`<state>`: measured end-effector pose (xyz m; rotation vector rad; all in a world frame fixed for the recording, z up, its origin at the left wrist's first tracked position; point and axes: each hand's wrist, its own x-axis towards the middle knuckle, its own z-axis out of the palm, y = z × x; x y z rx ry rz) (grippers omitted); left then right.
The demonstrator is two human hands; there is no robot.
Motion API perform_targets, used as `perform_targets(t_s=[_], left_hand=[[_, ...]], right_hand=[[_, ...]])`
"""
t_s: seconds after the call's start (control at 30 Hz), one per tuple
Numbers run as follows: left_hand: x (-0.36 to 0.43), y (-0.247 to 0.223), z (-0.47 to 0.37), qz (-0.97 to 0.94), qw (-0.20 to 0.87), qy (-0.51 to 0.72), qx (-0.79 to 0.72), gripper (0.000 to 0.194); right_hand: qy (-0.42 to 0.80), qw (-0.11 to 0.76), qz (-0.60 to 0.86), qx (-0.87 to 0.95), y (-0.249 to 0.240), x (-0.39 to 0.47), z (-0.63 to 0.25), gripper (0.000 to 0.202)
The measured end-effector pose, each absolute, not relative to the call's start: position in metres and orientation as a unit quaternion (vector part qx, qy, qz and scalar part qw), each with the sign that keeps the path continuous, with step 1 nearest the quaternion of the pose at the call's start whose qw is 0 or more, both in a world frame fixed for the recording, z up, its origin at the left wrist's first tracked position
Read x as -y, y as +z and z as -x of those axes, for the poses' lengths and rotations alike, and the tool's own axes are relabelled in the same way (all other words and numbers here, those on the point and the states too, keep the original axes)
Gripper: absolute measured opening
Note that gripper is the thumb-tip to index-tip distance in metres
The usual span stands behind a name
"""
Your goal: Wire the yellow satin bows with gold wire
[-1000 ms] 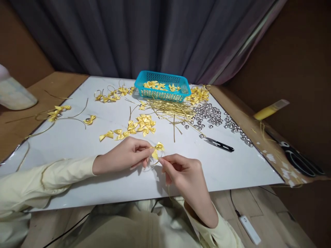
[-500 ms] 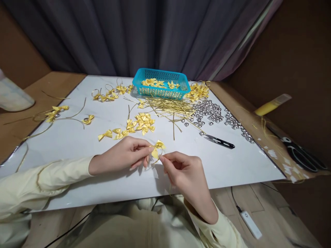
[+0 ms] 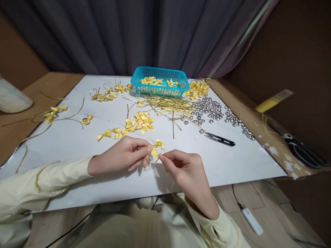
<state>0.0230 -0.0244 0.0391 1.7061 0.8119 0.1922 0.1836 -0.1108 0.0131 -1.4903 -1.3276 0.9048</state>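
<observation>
A yellow ribbon bow [image 3: 157, 148] is pinched at its left side by my left hand [image 3: 130, 153], just above the near part of the white table. My right hand [image 3: 184, 170] is closed, with thumb and forefinger on a thin gold cord [image 3: 157, 161] that loops below and beside the bow. The cord's exact path behind my fingers is hidden. Beyond my left hand lies a cluster of loose yellow bows [image 3: 143, 122]. Silver heart-shaped beads [image 3: 209, 109] are heaped to the right, near black thread snips [image 3: 219, 139].
A blue basket [image 3: 159, 91] with yellow bows stands at the back. Cut gold cords [image 3: 170, 105] lie before it. Bows with cord loops [image 3: 110, 93] sit at the back left. Black-handled scissors [image 3: 301, 148] and a yellow-filled tube [image 3: 274, 100] are on the right edge.
The view has shifted slightly. Both hands keep nearly the same pose, still holding the bow and the cord.
</observation>
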Motion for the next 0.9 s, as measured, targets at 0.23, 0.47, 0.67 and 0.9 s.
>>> perform_targets(t_s=[0.23,0.47,0.67,0.9], left_hand=[[0.0248,0.0369,-0.0226,-0.729,0.581,0.086,-0.35,0.032],[0.0247,0.0363,-0.0219,-0.73,0.581,0.091,-0.348,0.031],[0.0261,0.0347,-0.0195,-0.745,0.563,0.096,-0.345,0.033],[0.0262,0.035,-0.0194,-0.751,0.552,0.106,-0.346,0.033]], right_hand=[[0.374,0.454,0.602,0.54,0.0161,0.1117,-0.1848,0.024],[0.378,0.444,0.605,0.542,0.0153,0.1105,-0.1844,0.024],[0.376,0.457,0.599,0.539,0.0149,0.1113,-0.1854,0.024],[0.369,0.459,0.596,0.546,0.0129,0.11,-0.187,0.024]])
